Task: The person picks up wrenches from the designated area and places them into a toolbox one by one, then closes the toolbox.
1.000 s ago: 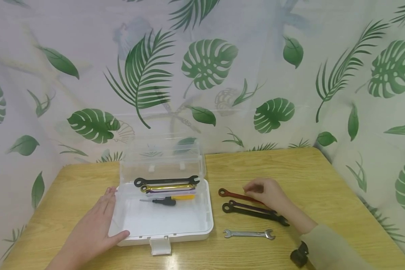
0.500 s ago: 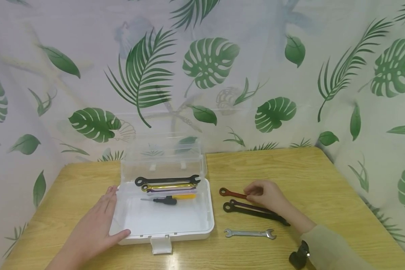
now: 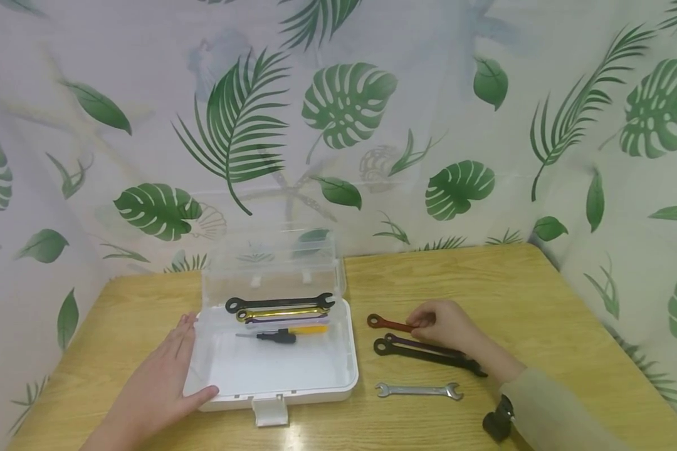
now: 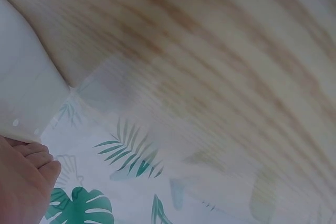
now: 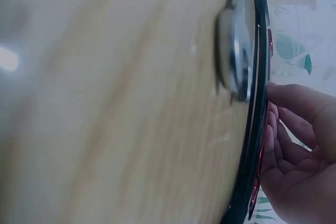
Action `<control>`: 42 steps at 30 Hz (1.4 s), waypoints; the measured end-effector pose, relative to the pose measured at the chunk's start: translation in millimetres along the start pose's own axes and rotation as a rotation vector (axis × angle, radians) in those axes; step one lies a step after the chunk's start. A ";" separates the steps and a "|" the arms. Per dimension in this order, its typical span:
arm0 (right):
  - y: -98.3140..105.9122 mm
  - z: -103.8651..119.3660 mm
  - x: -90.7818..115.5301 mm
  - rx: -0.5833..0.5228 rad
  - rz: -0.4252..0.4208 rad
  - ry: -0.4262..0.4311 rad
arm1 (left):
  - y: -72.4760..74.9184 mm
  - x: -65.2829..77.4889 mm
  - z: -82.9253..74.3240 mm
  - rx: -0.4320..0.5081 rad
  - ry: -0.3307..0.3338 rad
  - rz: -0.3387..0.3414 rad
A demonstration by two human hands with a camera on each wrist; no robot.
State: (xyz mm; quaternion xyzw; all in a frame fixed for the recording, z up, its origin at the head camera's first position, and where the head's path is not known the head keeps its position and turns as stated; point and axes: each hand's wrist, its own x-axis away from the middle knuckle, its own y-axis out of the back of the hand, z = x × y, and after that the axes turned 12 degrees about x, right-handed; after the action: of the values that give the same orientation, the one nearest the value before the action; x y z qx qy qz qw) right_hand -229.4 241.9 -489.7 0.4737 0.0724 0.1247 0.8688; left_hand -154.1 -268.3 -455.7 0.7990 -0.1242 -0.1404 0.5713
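My right hand (image 3: pixel 446 326) pinches the shank of a red ratchet combination wrench (image 3: pixel 390 323) between thumb and fingertips, its ring end pointing left; the palm covers its other end. In the right wrist view that hand (image 5: pixel 302 140) is beside the black wrench (image 5: pixel 255 87). Just in front lie a dark purple wrench (image 3: pixel 412 343) and the long black wrench, side by side. My left hand (image 3: pixel 155 379) rests with straight fingers along the left side of a white toolbox (image 3: pixel 276 373), thumb at its front corner. The left wrist view shows its fingers (image 4: pixel 37 156) against the box wall.
Inside the box lie black (image 3: pixel 282 303), gold (image 3: pixel 284 312) and pale purple wrenches (image 3: pixel 293 319), plus screwdrivers with black (image 3: pixel 279 337) and yellow handles (image 3: pixel 310 329). Its clear lid (image 3: pixel 271 266) stands raised behind. A silver open-end wrench (image 3: pixel 417 390) lies nearer on the wooden table (image 3: pixel 541 300).
My right thumb and fingertips have closed on the red wrench's shank; a second ago they hovered over it. The left hand and the box stay where they were.
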 end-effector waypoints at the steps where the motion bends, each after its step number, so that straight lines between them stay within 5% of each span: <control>1: 0.3 0.9 -1.2 0.007 0.005 -0.006 | -0.2 0.5 0.5 0.001 0.001 -0.002; 10: 4.4 3.9 -6.0 0.064 0.043 0.008 | 0.7 2.1 1.3 -0.003 0.010 0.004; 42: 15.6 11.3 -4.5 -0.054 0.078 0.017 | -0.2 -0.3 3.4 -0.021 -0.017 -0.008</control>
State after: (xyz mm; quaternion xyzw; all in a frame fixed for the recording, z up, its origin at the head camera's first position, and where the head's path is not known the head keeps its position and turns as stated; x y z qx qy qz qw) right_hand -233.2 239.6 -470.4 0.4517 0.0577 0.1643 0.8750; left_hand -155.6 -271.1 -456.9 0.7923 -0.1243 -0.1506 0.5780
